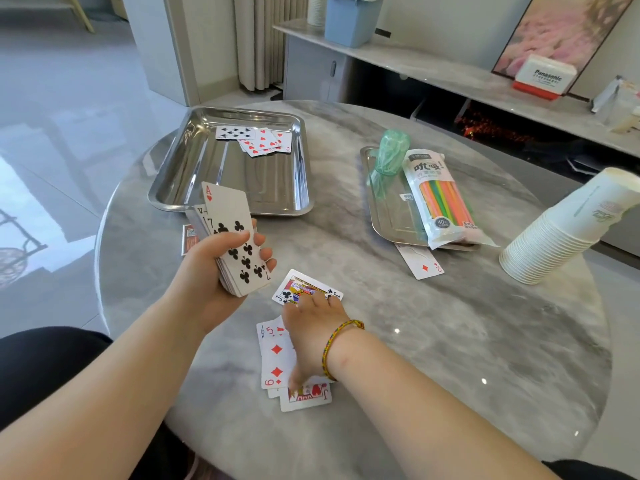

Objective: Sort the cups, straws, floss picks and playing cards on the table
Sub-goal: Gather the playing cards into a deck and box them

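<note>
Grey marble table (450,341): near its left edge the left hand (221,271) is raised, fingers curled round a fanned deck of cards (239,251). Near the front edge the right hand (311,337) lies palm down, fingers spread flat, fingertips on a jack of clubs (294,289), thumb pressing loose cards (275,355). More cards (256,140) lie in a steel tray (194,168) at the far-left edge.

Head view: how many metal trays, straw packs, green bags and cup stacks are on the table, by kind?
Metal trays: 2
Straw packs: 1
Green bags: 1
Cup stacks: 1
Total: 5
</note>
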`<action>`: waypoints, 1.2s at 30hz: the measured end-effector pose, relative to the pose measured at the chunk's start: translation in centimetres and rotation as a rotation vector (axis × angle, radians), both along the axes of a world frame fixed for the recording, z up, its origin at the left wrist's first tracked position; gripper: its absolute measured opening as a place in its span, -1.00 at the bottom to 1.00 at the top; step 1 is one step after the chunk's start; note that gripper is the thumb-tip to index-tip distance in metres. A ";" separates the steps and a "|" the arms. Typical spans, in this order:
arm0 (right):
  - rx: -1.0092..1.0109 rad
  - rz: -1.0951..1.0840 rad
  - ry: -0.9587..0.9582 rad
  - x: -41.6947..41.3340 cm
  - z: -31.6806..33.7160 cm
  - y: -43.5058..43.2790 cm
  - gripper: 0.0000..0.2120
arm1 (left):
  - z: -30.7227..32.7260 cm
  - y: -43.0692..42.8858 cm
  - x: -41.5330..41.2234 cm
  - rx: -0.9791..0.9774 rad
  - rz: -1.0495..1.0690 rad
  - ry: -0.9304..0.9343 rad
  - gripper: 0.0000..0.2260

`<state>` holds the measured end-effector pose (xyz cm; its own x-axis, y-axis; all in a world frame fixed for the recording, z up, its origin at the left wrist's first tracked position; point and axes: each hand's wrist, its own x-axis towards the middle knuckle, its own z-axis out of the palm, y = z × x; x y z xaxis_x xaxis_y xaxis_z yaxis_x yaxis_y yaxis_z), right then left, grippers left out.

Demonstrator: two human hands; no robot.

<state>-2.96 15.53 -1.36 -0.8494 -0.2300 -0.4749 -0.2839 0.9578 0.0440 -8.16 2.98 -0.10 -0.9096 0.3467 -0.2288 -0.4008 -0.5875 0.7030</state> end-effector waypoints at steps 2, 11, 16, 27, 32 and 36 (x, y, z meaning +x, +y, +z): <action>0.007 -0.013 -0.031 -0.5 0.2 0.1 -0.23 | 0.2 0.0 0.0 -0.003 -0.010 0.008 -0.77; -0.278 -0.167 -0.092 -0.3 0.4 1.6 -0.60 | 0.6 -0.1 0.1 -0.021 0.012 0.016 -0.75; -0.929 -0.586 -0.055 0.0 1.2 4.8 -0.86 | 0.3 0.1 0.1 -0.059 -0.019 0.016 -0.73; -1.829 -1.173 0.249 -1.5 2.1 1.7 -0.80 | 1.0 1.3 2.3 -0.208 -0.182 0.025 -0.67; -1.928 -1.284 0.230 -1.9 2.3 -0.6 -0.85 | 0.9 1.6 2.3 -0.139 -0.132 0.100 -0.77; -1.601 -1.008 0.379 -1.1 2.1 -1.8 -0.80 | 0.8 1.6 1.8 -0.072 0.006 0.027 -0.86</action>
